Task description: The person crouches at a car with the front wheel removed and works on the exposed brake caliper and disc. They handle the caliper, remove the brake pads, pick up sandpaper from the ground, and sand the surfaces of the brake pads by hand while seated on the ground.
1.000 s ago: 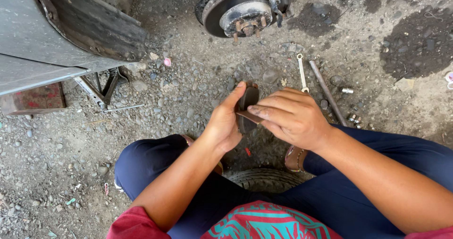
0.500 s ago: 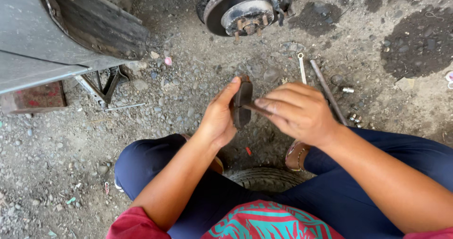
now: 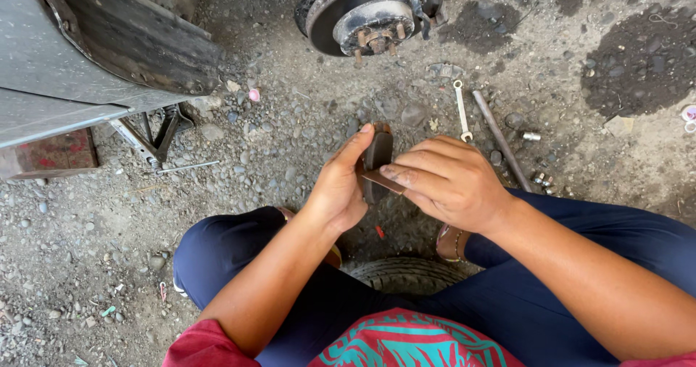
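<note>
dark brake pad (image 3: 378, 151): small, curved, blackish slab, held upright on edge, mid-scene above gravel, near side of brake disc. thin brown flat strip (image 3: 382, 182): rusty colour, lying roughly level, tilted slightly down to right, pressed against pad's lower near face, partly hidden.

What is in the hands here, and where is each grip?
The left hand holds a dark brake pad upright by its side edge; the right hand presses a thin flat piece against it.

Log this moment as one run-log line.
left hand: holds brake pad upright | right hand: presses flat strip against it | ground: wrench, rod
</note>
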Action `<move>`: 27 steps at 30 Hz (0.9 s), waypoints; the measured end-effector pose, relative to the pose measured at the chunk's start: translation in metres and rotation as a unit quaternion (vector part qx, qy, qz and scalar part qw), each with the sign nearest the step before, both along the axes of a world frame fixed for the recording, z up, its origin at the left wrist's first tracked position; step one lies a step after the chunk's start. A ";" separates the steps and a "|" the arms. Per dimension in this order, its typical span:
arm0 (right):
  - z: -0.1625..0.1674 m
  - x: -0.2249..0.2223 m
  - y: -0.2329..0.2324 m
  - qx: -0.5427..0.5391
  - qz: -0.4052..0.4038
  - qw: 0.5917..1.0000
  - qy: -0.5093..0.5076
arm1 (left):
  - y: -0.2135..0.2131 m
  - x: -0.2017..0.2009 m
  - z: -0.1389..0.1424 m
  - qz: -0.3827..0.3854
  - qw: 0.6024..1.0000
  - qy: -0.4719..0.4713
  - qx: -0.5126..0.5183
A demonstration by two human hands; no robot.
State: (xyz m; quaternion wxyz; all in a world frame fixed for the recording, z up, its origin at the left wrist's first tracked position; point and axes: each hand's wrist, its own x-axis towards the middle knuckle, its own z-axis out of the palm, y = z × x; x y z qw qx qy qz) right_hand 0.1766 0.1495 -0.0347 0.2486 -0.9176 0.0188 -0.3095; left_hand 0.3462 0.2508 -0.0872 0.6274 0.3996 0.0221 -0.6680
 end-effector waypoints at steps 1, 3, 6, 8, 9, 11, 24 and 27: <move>-0.001 0.000 0.000 0.002 0.001 1.000 -0.003 | 0.000 0.000 0.000 0.001 1.000 -0.004 -0.003; -0.004 -0.001 -0.001 0.007 0.003 1.000 -0.008 | 0.001 0.000 -0.001 0.004 1.000 -0.012 -0.009; -0.014 -0.003 -0.001 0.003 0.009 1.000 -0.010 | 0.002 0.000 0.000 -0.004 1.000 -0.016 -0.009; -0.023 -0.003 -0.002 -0.011 0.000 1.000 0.009 | 0.002 0.003 0.002 -0.005 1.000 -0.014 -0.012; -0.029 -0.002 -0.003 -0.018 -0.005 1.000 0.016 | 0.003 0.005 0.003 -0.005 1.000 -0.016 -0.013; -0.039 0.001 -0.008 -0.041 -0.037 0.994 0.095 | 0.003 0.013 0.005 -0.012 0.999 -0.042 0.015; 0.003 0.003 0.002 -0.012 -0.028 1.000 0.009 | 0.004 0.007 0.004 -0.011 1.000 -0.018 -0.010; 0.006 0.006 0.002 0.000 -0.019 1.000 0.002 | 0.003 0.005 0.006 -0.007 1.000 -0.026 -0.017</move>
